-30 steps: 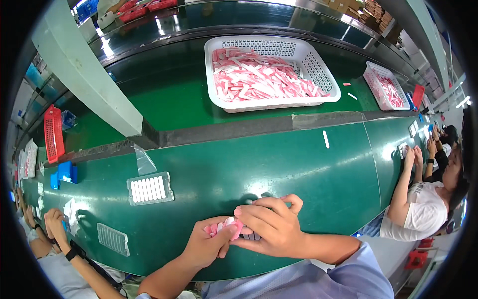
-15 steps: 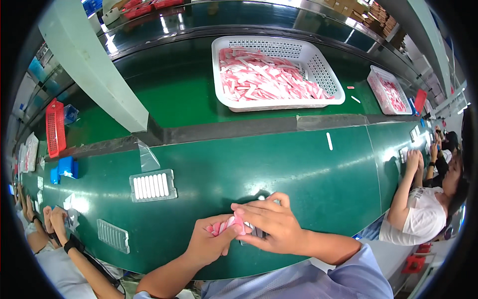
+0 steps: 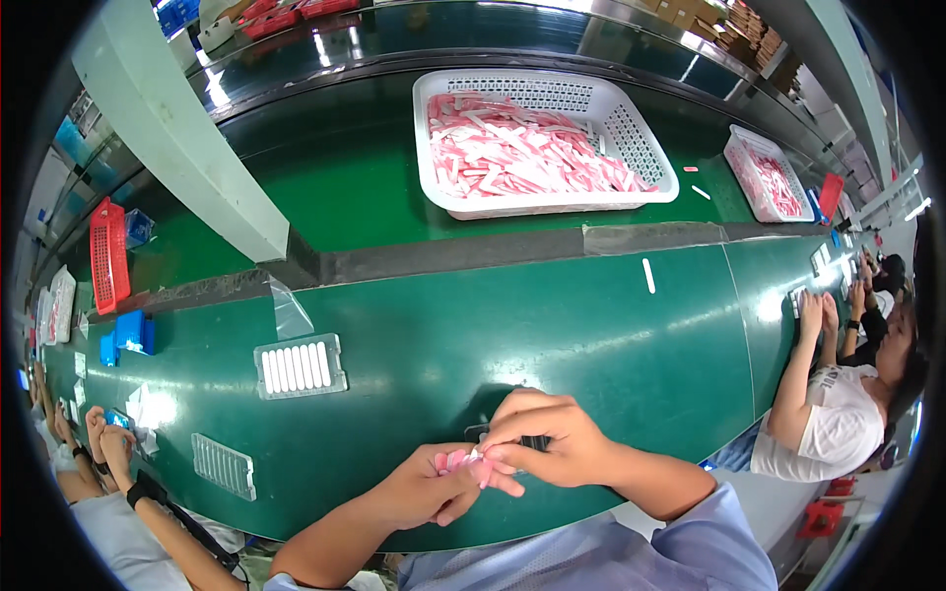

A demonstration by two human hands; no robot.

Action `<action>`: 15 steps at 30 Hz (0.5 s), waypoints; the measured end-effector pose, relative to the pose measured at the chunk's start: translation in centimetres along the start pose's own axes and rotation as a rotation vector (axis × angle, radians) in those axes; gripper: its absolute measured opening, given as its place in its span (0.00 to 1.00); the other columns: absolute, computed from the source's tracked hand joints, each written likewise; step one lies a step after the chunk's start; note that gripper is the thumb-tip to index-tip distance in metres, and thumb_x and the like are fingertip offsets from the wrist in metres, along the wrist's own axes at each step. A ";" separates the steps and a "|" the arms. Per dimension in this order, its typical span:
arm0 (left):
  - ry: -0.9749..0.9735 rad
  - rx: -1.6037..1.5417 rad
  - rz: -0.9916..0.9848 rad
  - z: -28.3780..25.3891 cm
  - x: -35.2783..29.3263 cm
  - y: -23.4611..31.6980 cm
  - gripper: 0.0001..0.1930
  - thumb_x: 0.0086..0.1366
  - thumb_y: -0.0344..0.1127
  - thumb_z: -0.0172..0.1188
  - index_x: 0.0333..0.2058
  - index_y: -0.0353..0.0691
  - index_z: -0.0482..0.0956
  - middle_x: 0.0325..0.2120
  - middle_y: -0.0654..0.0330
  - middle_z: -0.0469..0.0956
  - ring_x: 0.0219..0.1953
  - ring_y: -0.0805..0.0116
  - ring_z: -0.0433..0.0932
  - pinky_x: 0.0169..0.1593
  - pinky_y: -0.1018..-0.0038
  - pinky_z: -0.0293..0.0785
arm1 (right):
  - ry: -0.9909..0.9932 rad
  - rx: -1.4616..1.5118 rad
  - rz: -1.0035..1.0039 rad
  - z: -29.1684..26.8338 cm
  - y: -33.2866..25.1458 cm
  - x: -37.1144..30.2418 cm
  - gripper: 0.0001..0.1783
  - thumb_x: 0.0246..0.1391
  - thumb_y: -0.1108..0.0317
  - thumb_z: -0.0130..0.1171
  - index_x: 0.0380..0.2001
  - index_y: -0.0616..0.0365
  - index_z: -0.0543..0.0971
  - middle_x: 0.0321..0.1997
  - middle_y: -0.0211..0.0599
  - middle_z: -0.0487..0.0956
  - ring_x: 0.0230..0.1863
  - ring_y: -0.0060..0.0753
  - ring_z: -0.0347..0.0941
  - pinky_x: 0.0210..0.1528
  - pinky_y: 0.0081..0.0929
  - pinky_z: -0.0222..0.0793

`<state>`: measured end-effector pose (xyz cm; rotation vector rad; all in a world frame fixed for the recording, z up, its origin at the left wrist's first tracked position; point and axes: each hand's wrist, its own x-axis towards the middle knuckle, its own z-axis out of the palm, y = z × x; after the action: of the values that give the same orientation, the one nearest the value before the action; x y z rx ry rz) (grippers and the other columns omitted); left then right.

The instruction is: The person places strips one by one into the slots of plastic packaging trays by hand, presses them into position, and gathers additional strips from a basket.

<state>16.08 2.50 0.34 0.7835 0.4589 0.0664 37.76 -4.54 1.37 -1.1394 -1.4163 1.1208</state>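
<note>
Both hands meet at the bench's [image 3: 552, 335] near edge: the left hand [image 3: 419, 488] pinches a pink strip [image 3: 455, 460] steady while the right hand [image 3: 542, 448] grips its end, apparently to work it. A tray [image 3: 300, 366] lies up-left.

My left hand [image 3: 426, 490] and right hand [image 3: 540, 445] meet at the near edge of the green belt [image 3: 552, 335], pinching a small bunch of pink strips [image 3: 459, 460] between my fingertips. A clear tray of white pieces [image 3: 300, 365] lies to the left, and a white basket [image 3: 631, 133] of pink strips sits across the belt.
</note>
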 end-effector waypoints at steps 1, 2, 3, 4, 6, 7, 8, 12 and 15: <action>-0.030 -0.017 -0.022 0.1 0.1 0.0 0.17 0.78 0.43 0.51 0.51 0.35 0.79 0.31 0.54 0.85 0.13 0.82 0.62 0.18 0.81 0.57 | -0.011 -0.041 -0.010 0.2 0.0 0.0 0.06 0.59 0.74 0.65 0.40 0.58 0.87 0.33 0.35 0.81 0.32 0.27 0.75 0.35 0.26 0.70; -0.031 -0.017 -0.023 0.0 0.0 -0.1 0.17 0.78 0.43 0.51 0.51 0.35 0.79 0.31 0.54 0.85 0.13 0.82 0.62 0.18 0.81 0.57 | -0.009 -0.041 -0.010 0.1 0.1 0.1 0.06 0.59 0.74 0.65 0.40 0.58 0.87 0.33 0.35 0.81 0.32 0.27 0.75 0.35 0.26 0.70; 0.008 0.003 -0.010 -0.2 0.0 -0.2 0.17 0.79 0.43 0.51 0.52 0.35 0.78 0.33 0.54 0.85 0.13 0.82 0.62 0.18 0.81 0.57 | 0.015 -0.111 -0.039 -0.1 0.2 0.2 0.07 0.60 0.74 0.65 0.41 0.58 0.87 0.32 0.34 0.81 0.32 0.26 0.75 0.35 0.26 0.70; 0.047 0.022 0.003 -0.3 -0.1 -0.2 0.18 0.79 0.43 0.50 0.54 0.35 0.77 0.35 0.53 0.85 0.13 0.82 0.62 0.18 0.81 0.57 | 0.040 -0.181 -0.068 -0.2 0.2 0.2 0.08 0.60 0.74 0.64 0.42 0.59 0.86 0.31 0.33 0.81 0.32 0.25 0.74 0.35 0.26 0.70; 0.072 0.034 0.017 0.0 -0.1 0.1 0.18 0.79 0.42 0.49 0.54 0.35 0.77 0.34 0.53 0.85 0.13 0.82 0.62 0.18 0.81 0.58 | 0.100 -0.153 -0.022 -0.3 0.1 -0.2 0.09 0.60 0.74 0.64 0.44 0.59 0.86 0.30 0.33 0.80 0.30 0.24 0.73 0.34 0.25 0.69; 0.096 0.045 0.032 0.0 -0.1 0.3 0.18 0.79 0.42 0.49 0.54 0.35 0.77 0.34 0.53 0.85 0.13 0.81 0.62 0.19 0.82 0.59 | 0.158 -0.126 0.025 -0.3 0.1 -0.3 0.10 0.61 0.74 0.64 0.45 0.59 0.85 0.29 0.32 0.79 0.29 0.23 0.73 0.33 0.25 0.68; 0.096 0.046 0.030 0.0 -0.1 0.3 0.18 0.79 0.42 0.49 0.54 0.35 0.77 0.34 0.53 0.85 0.13 0.81 0.62 0.19 0.82 0.59 | 0.160 -0.125 0.026 -0.3 -0.1 -0.2 0.10 0.61 0.74 0.64 0.45 0.59 0.85 0.29 0.32 0.79 0.29 0.23 0.73 0.33 0.25 0.68; 0.068 0.132 0.084 -0.1 -0.1 -0.4 0.18 0.80 0.40 0.46 0.55 0.33 0.76 0.35 0.52 0.85 0.13 0.82 0.63 0.20 0.82 0.61 | 0.077 0.043 0.147 0.2 0.0 -0.2 0.08 0.59 0.74 0.66 0.42 0.60 0.83 0.27 0.31 0.77 0.24 0.20 0.69 0.29 0.23 0.65; 0.053 0.164 0.117 0.0 0.0 -0.4 0.18 0.80 0.38 0.45 0.54 0.31 0.76 0.37 0.51 0.86 0.13 0.82 0.63 0.21 0.82 0.62 | 0.048 0.102 0.187 0.2 0.3 -0.4 0.06 0.57 0.75 0.68 0.38 0.60 0.83 0.26 0.29 0.76 0.23 0.19 0.67 0.28 0.22 0.63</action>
<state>16.02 2.22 0.05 0.9710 0.4725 0.1609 37.66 -4.89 1.01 -1.2363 -1.2206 1.2731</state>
